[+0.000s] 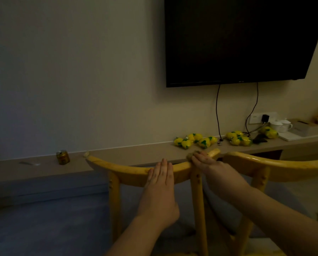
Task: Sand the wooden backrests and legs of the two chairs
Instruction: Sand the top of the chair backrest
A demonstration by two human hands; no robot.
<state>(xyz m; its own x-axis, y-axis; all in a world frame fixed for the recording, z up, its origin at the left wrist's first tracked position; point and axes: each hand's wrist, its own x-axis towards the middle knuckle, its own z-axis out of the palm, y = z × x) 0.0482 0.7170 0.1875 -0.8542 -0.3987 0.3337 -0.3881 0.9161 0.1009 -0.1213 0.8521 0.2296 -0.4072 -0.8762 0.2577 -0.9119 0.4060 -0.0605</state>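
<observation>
Two light wooden chairs stand side by side in front of me. The curved backrest of the left chair runs across the middle, with its legs below. My left hand lies flat on that backrest, fingers straight and together. My right hand presses a small brownish sanding piece onto the backrest's right end. The right chair's backrest curves off to the right edge.
A long low shelf runs along the wall behind the chairs. On it sit a small jar, yellow packets, white cups and a box. A dark TV hangs above, with cables hanging down.
</observation>
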